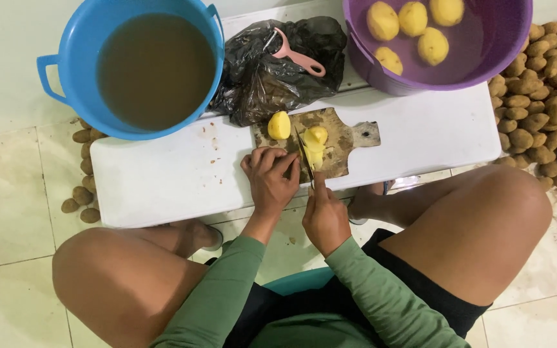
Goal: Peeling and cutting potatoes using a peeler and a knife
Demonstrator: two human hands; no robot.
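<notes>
The peeled potato [315,143] lies on the cutting board [346,138] just beyond both hands, right [323,216] gripping the knife [304,154], left [271,177] seemingly curled empty.

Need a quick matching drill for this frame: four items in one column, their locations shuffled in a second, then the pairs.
1. pink peeler
2. peeled potatoes
3. murky water
4. knife

A. blue tub
B. right hand
C. black bag
D. purple basin

Pairs: 1-C, 2-D, 3-A, 4-B
</notes>
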